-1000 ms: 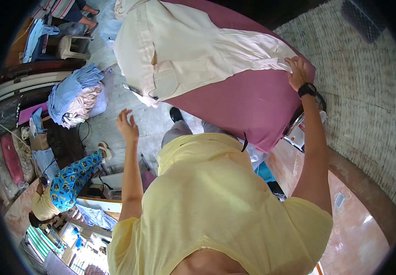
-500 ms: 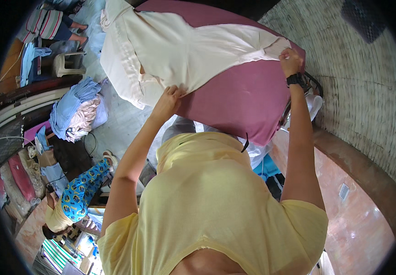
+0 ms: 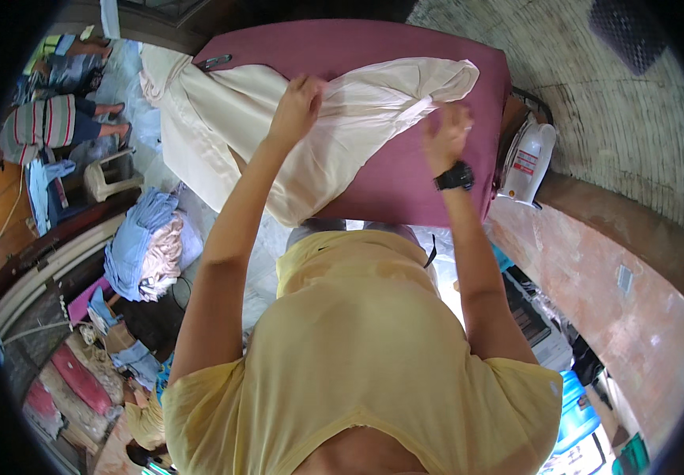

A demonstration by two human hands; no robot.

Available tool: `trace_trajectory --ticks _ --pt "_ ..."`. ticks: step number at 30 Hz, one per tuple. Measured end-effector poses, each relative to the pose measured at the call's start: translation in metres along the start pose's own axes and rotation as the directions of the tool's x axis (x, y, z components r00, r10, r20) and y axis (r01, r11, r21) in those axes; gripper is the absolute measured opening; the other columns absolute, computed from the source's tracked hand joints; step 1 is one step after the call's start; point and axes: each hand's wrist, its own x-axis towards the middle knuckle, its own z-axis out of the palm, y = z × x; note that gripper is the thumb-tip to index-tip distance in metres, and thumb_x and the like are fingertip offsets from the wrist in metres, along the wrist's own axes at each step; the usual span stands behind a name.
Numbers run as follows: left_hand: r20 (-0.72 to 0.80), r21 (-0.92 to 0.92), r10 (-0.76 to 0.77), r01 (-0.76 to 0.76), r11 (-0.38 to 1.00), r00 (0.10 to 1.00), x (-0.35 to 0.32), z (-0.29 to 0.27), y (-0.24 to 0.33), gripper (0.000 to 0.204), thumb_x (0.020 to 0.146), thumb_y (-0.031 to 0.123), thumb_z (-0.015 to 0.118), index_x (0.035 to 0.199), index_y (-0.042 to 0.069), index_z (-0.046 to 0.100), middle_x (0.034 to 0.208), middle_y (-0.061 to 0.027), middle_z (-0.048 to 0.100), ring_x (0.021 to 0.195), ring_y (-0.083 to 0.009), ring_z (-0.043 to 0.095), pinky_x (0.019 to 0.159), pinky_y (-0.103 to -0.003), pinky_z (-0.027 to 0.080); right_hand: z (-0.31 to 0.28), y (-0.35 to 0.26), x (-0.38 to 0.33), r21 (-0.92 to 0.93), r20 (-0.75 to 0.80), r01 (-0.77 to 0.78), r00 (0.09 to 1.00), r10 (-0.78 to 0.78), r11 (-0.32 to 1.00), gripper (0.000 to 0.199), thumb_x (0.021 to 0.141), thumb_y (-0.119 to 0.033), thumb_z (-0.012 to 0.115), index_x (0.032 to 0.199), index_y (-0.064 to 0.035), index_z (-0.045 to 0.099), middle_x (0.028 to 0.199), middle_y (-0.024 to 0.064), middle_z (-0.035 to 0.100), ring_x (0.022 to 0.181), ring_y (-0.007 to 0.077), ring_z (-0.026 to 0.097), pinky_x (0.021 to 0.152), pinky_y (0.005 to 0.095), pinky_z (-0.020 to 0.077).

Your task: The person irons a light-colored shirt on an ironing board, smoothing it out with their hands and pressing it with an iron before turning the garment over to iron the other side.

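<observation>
A cream cloth garment [image 3: 342, 150] lies creased across a maroon padded table [image 3: 389, 198]. Its long, sleeve-like part stretches to the right, and its left side hangs over the table's edge. My left hand [image 3: 298, 111] is on the upper middle of the garment, fingers curled in, with folds gathering at the fingertips. Over the maroon cover, just below the sleeve-like part's right end, hovers my right hand [image 3: 446, 138]. Its fingers are apart and blurred, and nothing shows in them. A black watch [image 3: 454, 176] is on that wrist.
A slim dark object [image 3: 215, 61] rests at the table's far left. Beside the right edge stands a white plastic container [image 3: 530, 162]. Blue clothes [image 3: 138, 245] are piled at left, near a beige stool [image 3: 112, 176]. Other people are at far left [image 3: 41, 123] and lower left [image 3: 145, 419].
The garment's right end has left the table's right edge and bunched up. My left hand has moved up onto the cloth; my right hand has let go and come left.
</observation>
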Motion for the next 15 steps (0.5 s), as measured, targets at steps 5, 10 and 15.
trace_trajectory --ticks 5,10,15 --pt "0.137 -0.048 0.029 -0.022 0.999 0.99 0.052 0.022 -0.04 0.032 0.076 0.009 0.073 0.106 0.002 0.063 0.097 -0.0169 0.063 0.099 -0.0339 0.061 0.085 -0.04 0.05 0.023 -0.077 -0.047 0.188 0.246 -0.181 0.96 0.132 0.965 0.04 0.077 -0.016 0.072 0.115 -0.0115 0.06 0.121 0.0111 0.052 0.109 0.0345 0.048 0.091 0.0482 0.0397" --pt "0.409 -0.066 -0.132 0.174 0.983 0.903 0.069 0.022 -0.046 0.022 0.08 0.013 0.077 0.097 0.001 0.07 0.085 -0.0068 0.07 0.074 -0.0163 0.063 0.072 -0.031 0.052 0.03 -0.107 -0.067 0.004 0.284 -0.292 0.917 0.278 0.957 0.038 0.079 -0.02 0.07 0.116 -0.016 0.062 0.129 0.0081 0.049 0.115 0.0333 0.045 0.093 0.0504 0.0397" --pt "0.463 -0.228 -0.329 0.469 0.853 0.823 0.092 0.011 -0.065 0.02 0.085 0.016 0.075 0.099 0.001 0.073 0.087 -0.0056 0.073 0.067 -0.0085 0.062 0.066 -0.025 0.053 0.027 -0.109 -0.071 0.009 0.247 -0.311 0.921 0.3 0.95 0.038 0.079 -0.019 0.069 0.116 -0.017 0.062 0.131 0.0055 0.049 0.119 0.0328 0.044 0.099 0.0516 0.0369"
